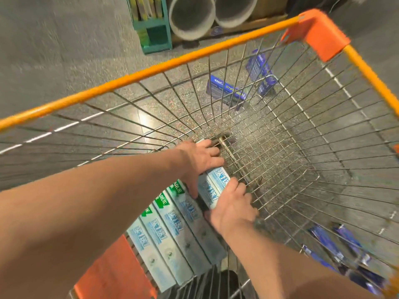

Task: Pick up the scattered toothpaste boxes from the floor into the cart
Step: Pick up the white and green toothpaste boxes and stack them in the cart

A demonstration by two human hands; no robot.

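Observation:
Both my hands reach down into a wire cart [151,69] with an orange rim. My left hand [199,157] grips the far end of a pale blue toothpaste box [216,182], and my right hand [232,209] grips its near end, low over the cart's floor. Three similar white and green boxes [172,234] lie side by side in the cart's near left corner. Dark blue toothpaste boxes [226,89] lie on the floor beyond the cart's far side, with another dark blue box [260,69] behind them. More dark blue boxes [345,255] lie outside the cart at the lower right.
A teal shelf unit [151,24] stands on the grey floor at the back. Beside it lie two large grey pipes [192,17] on a wooden pallet. An orange flap [114,270] sits at the cart's near end.

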